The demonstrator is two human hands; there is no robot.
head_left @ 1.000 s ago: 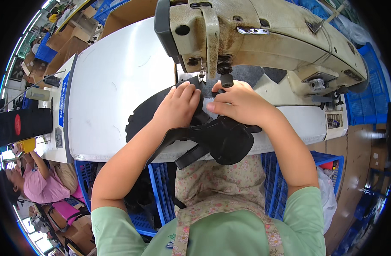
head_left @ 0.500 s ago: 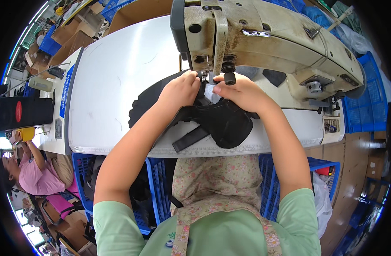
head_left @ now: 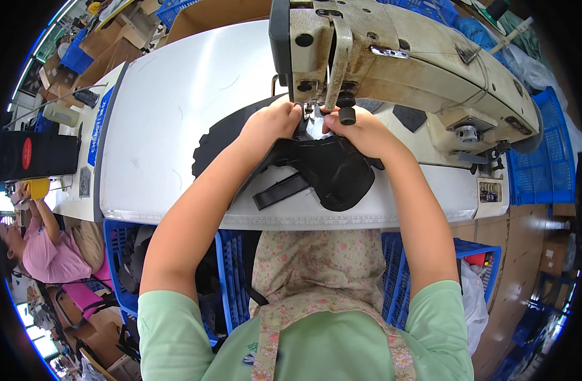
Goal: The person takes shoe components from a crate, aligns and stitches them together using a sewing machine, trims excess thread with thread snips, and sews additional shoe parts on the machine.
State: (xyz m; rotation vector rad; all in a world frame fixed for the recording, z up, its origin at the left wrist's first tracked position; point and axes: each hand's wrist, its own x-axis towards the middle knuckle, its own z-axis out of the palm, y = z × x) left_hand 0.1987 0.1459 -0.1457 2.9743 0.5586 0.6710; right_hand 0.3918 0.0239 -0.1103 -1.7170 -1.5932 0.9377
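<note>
A black sewn piece (head_left: 342, 178) of padded-looking material lies on the white sewing table, its upper part under the needle and presser foot of an industrial sewing machine (head_left: 431, 73). My left hand (head_left: 273, 129) is closed on its left side, close beside the foot, with knuckles up. On the other side my right hand (head_left: 362, 132) pinches its edge with thumb and finger just right of the needle. A short black strap (head_left: 281, 192) sticks out toward me from the piece. Both hands partly cover the material, so the fingertips are hard to see.
A small dark offcut (head_left: 409, 118) lies on the machine bed. Blue crates stand below the table edge, and another blue crate (head_left: 539, 155) is at the right. A co-worker in a pink shirt (head_left: 49, 254) sits at the left beside another machine.
The view has shifted slightly, so the machine sits a little further right. Both hands stay at the needle on the black piece, which seems to have slid slightly away from me.
</note>
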